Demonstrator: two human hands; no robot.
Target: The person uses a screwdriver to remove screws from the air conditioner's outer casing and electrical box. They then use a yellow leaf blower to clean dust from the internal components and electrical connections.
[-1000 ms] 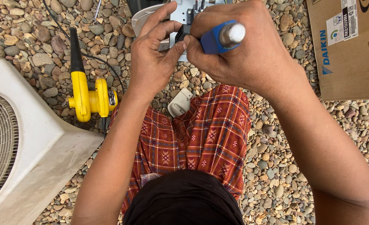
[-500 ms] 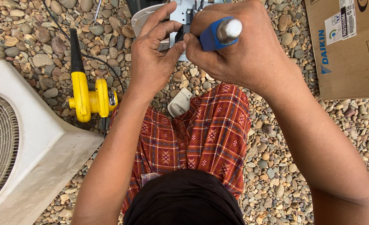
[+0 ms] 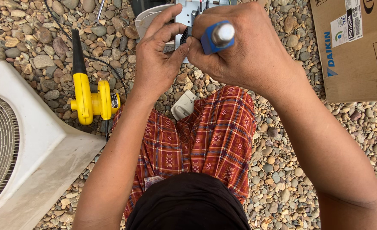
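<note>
Up close, both hands work at a small grey metal panel [image 3: 187,12] that sits at the top edge of the view, over the gravel ground [image 3: 282,170]. The right hand [image 3: 244,47] is clenched around a screwdriver with a blue handle [image 3: 216,37], whose silver end cap faces the camera; its shaft runs away from view and is hidden by the fingers. The left hand [image 3: 158,55] is not closed on any tool: its thumb and forefinger pinch in toward a small dark part [image 3: 185,36] just beside the screwdriver, touching the panel area, though what they grip is too hidden to tell. Behind the panel lies a white rounded cover [image 3: 148,19]. A yellow blower with a black nozzle [image 3: 88,96] lies on the gravel left of the left forearm, and a white fan housing with a round grille [image 3: 18,149] fills the lower left corner. A cardboard box [image 3: 354,47] lies at the upper right. A small white plastic piece [image 3: 183,105] rests on the stones by the red checked cloth [image 3: 205,140].
</note>
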